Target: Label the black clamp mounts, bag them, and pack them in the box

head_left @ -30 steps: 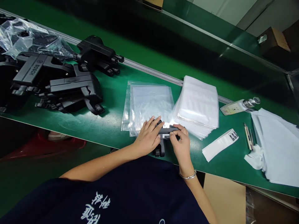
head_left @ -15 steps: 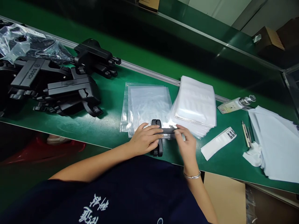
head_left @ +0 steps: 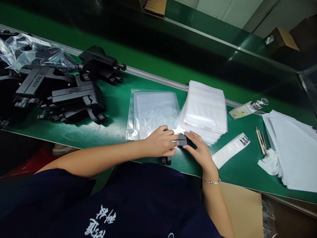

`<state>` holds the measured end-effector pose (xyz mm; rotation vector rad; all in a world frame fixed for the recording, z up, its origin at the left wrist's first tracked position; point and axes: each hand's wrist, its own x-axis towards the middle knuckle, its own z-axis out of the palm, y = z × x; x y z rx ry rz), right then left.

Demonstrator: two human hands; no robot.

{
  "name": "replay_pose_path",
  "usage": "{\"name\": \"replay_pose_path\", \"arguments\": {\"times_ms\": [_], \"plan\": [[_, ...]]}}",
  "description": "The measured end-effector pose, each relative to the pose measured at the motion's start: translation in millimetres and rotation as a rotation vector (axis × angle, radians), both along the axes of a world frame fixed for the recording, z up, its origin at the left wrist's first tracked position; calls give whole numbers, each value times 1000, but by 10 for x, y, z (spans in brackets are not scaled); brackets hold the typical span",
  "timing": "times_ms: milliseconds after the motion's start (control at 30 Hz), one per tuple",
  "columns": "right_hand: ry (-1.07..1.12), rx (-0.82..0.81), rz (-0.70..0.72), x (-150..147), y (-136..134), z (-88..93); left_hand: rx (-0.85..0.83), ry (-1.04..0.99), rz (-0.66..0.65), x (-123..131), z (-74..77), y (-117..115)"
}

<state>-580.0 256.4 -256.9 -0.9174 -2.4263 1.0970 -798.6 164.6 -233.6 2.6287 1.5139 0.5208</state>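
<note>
Near the front edge of the bench, a black plastic bracket (head_left: 182,140) lies under both my hands, mostly covered by them. My left hand (head_left: 162,142) is over its left part, fingers curled down onto it. The bracket's lower end shows just beneath that hand. At the bracket's right end, my right hand (head_left: 198,150) holds it between thumb and fingers. Thin clear plastic bags (head_left: 156,109) lie flat right behind my left hand. A thick stack of clear plastic bags (head_left: 206,105) stands behind my right hand.
Several similar black brackets (head_left: 76,96) are piled at the left beside a filled clear bag (head_left: 37,53). On the right are a label strip (head_left: 230,150), a bottle (head_left: 244,110), pens (head_left: 260,140), crumpled tissue (head_left: 269,162) and white sheets (head_left: 292,148). A metal rail (head_left: 153,77) runs behind.
My left hand has slid right and now covers more of the bracket, its fingers more curled. My right hand has shifted slightly right and down, with its thumb and fingers around the bracket's end.
</note>
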Motion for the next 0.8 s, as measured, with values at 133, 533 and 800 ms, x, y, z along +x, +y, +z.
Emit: {"name": "replay_pose_path", "arguments": {"times_ms": [133,533,800], "plan": [[-4,35,15,24,48,23,-6,-21,72,-33,-17,-115],[137,383,183,-89,-209,210,-236,-221,518,-501,-229,-375],[368,770,-317,138,-358,337,-281,26,295,-256,-555,-668]]}}
